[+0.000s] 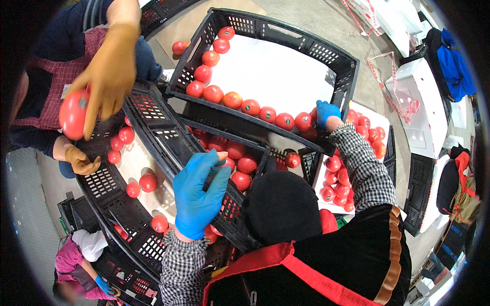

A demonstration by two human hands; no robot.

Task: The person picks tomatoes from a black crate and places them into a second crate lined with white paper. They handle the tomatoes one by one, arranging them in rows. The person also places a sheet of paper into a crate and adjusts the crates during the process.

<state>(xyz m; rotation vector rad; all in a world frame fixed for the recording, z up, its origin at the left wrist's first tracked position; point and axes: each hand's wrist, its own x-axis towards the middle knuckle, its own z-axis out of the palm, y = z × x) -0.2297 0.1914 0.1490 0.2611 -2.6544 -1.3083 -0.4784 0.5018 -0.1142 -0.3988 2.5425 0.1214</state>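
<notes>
My right hand (328,111), in a blue glove, grips a red tomato (314,114) at the right end of a row inside a black plastic crate (264,118). The fingers partly hide that tomato. White sheeting (271,69) lines the crate, and single tomatoes (250,107) run along its near and left sides, some bearing small stickers. My left hand (200,191), also blue-gloved with a bare fingertip showing, is raised beside the rim of another black crate (172,149). Its thumb and fingers are apart, and nothing shows between them. Below it are more tomatoes (241,180).
At left, a co-worker's orange-gloved hand (111,72) holds a tomato (74,114) over a crate. Another person (82,264) works at lower left. Loose tomatoes (338,183) lie on white sheeting at right. White boxes (417,109) stand beyond. Rounded black fabric (283,208) fills the near middle.
</notes>
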